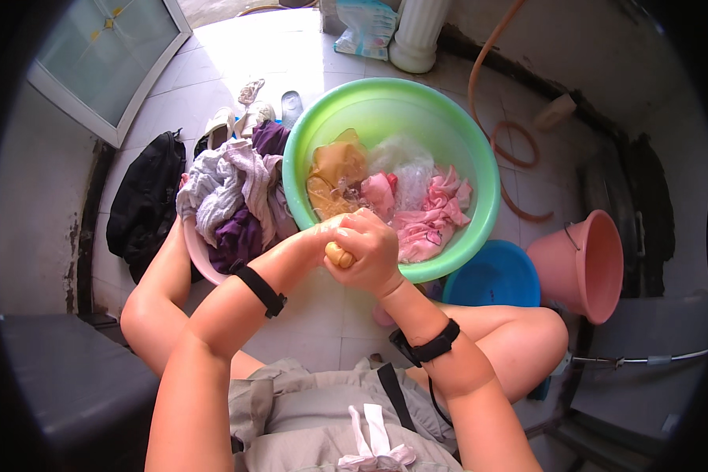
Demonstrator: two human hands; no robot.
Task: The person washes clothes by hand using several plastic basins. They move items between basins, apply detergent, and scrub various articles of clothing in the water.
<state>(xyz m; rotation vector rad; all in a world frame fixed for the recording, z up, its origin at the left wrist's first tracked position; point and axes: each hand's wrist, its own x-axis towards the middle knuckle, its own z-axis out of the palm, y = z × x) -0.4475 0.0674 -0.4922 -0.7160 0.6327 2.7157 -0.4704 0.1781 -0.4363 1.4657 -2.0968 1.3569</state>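
Both my hands are pressed together at the near rim of a green plastic basin (pixel 295 171). My right hand (pixel 370 251) is clenched around a wad of mustard-yellow cloth (pixel 339 255), whose twisted end bulges out of the fist. Against it, my left hand (pixel 330 229) grips the same wad; its fingers are largely hidden, and wet suds shine on the skin. Inside the basin, mustard-coloured fabric (pixel 337 162) lies at the left in sudsy water. Pink garments (pixel 430 227) rest at the right, with a clear, bubbly mass (pixel 406 162) between, perhaps plastic or foam.
Left of the basin, a pink tub (pixel 196 253) is heaped with grey and purple clothes (pixel 230 177). White shoes (pixel 253 118) and a black bag (pixel 146 203) lie beyond. To the right stand a blue basin (pixel 492 274) and a tilted pink bucket (pixel 572 265). An orange hose (pixel 478 76) trails across the tiles.
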